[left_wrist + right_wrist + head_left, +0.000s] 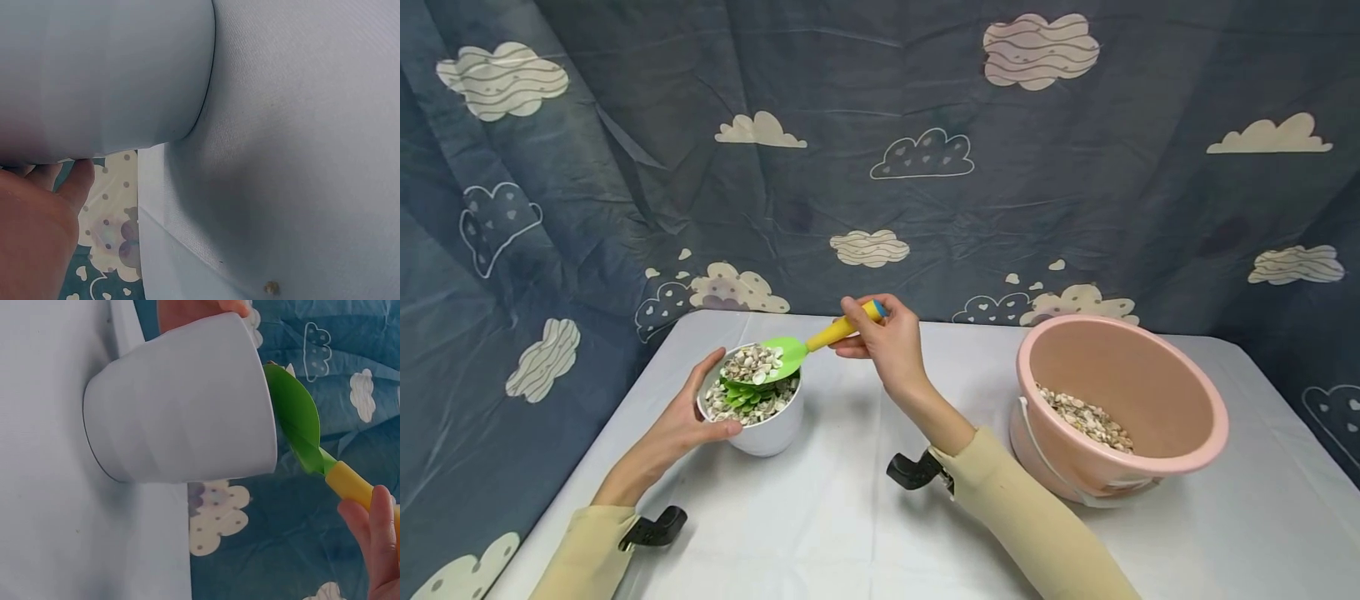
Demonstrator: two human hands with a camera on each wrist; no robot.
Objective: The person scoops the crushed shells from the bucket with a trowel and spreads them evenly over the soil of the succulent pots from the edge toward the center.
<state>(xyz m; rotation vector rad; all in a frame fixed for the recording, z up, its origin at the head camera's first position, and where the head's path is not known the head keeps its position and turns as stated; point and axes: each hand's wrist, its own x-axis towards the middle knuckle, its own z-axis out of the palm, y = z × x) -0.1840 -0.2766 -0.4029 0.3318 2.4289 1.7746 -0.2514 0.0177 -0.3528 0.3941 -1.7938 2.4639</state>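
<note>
A white flower pot [769,432] stands upright on the table, holding a green plant [747,395] ringed by small pale stones [775,406]. My left hand [681,425] grips it from the left, thumb at the near side and fingers at the far side. With its yellow handle pinched in my right hand [891,342], a green garden trowel [792,357] reaches over the pot's rim. A heap of stones [752,363] lies on its blade and partly hides the plant. In the right wrist view the trowel blade [297,412] sits right by the pot's rim.
A pink bucket [1037,367] with more small stones [1086,419] inside stands on the right of the white-covered table [850,517]. Its handle hangs down at the front. Dark cloth with clouds [850,192] hangs behind and at both sides.
</note>
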